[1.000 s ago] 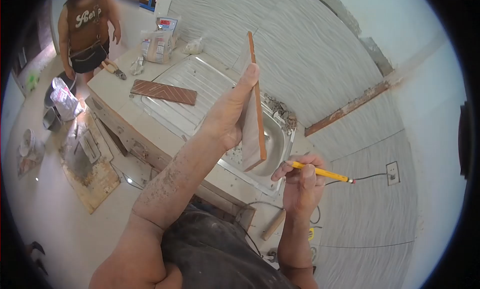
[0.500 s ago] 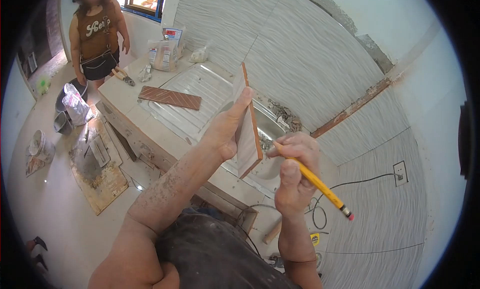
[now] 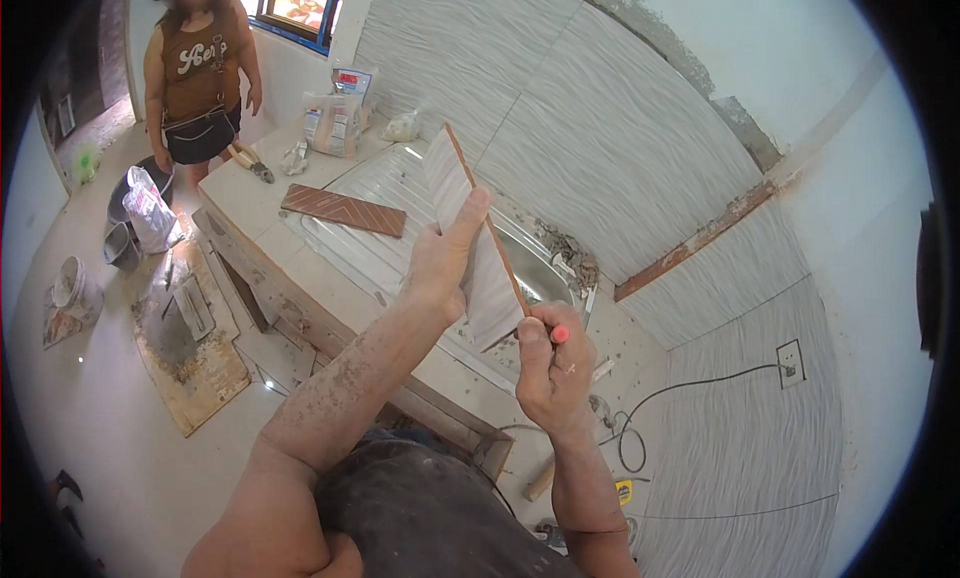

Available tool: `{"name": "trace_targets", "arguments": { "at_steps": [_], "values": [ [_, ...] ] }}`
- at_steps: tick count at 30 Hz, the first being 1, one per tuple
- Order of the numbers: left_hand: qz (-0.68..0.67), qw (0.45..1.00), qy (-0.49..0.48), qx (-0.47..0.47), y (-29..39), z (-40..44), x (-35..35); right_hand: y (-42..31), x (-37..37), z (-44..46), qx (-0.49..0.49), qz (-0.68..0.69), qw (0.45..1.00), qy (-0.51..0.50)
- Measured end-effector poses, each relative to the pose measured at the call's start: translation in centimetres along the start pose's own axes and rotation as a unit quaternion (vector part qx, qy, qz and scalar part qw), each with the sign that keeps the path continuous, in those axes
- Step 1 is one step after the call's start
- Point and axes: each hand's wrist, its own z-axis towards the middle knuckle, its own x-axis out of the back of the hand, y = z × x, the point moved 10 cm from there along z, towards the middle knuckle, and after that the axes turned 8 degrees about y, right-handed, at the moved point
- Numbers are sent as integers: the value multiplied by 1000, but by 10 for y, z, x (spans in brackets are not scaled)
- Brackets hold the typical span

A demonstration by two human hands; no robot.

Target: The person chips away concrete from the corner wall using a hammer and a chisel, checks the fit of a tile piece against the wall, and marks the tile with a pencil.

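Observation:
My left hand [image 3: 445, 253] grips a narrow grey patterned tile [image 3: 492, 288] with an orange-brown edge, held tilted over the metal sink [image 3: 530, 258]. The thumb lies along the tile's edge. At the tile's lower end is my right hand [image 3: 555, 363], its fingers closed around a yellow pencil. Only the pencil's pink eraser end [image 3: 560, 333] shows clearly; its tip is hidden by the hand and tile. A brown tile piece [image 3: 343, 209] with light lines lies across the sink's drainboard.
Pliers [image 3: 250, 162] and plastic bags [image 3: 333, 124] are on the counter's far part. A person [image 3: 200, 73] stands beyond it. On the floor at left are a mortar-covered board [image 3: 190, 348], a trowel and buckets. A cable [image 3: 690, 383] runs to the wall outlet [image 3: 790, 364].
My right hand has moved to the tile's lower end and turned the pencil, so its eraser now faces me. The tile has tilted, showing more of its grey face.

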Motion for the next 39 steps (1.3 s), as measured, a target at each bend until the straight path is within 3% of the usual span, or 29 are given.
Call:
{"name": "trace_targets", "arguments": {
  "at_steps": [2,4,7,11,13,17,19,26,32,34,35,37,38,39],
  "values": [
    [-9,1000,1,29,-7,2,3,0,-5,-1,38,-10,999,0],
    [-13,999,19,25,-8,-1,3,31,-6,-8,-81,102,991,42],
    [-14,999,32,20,-7,0,5,47,-13,-11,-149,171,971,68],
    [18,999,40,7,3,-2,4,52,-9,-10,-132,221,962,88],
    [32,998,50,-9,6,-1,4,52,-5,-10,-100,118,986,54],
    [72,989,115,-60,19,-9,9,52,5,-5,-125,60,990,35],
    [76,988,108,-85,22,-7,8,52,8,-2,-91,15,995,27],
    [74,982,63,-163,34,-10,-15,71,15,-4,-115,35,990,66],
    [98,982,85,-140,12,14,-12,104,15,-7,-159,27,984,77],
    [91,990,63,-90,-1,26,-12,130,2,-15,-316,233,913,113],
    [76,995,46,-45,-10,32,-13,135,4,-15,-317,236,910,122],
    [64,997,32,-17,-15,35,-17,137,-4,-9,-292,443,837,131],
    [44,999,22,9,-19,36,-20,135,-5,-7,-289,445,837,136],
    [49,999,17,10,-19,40,-19,125,-3,-3,-256,400,870,133]
  ]
}}
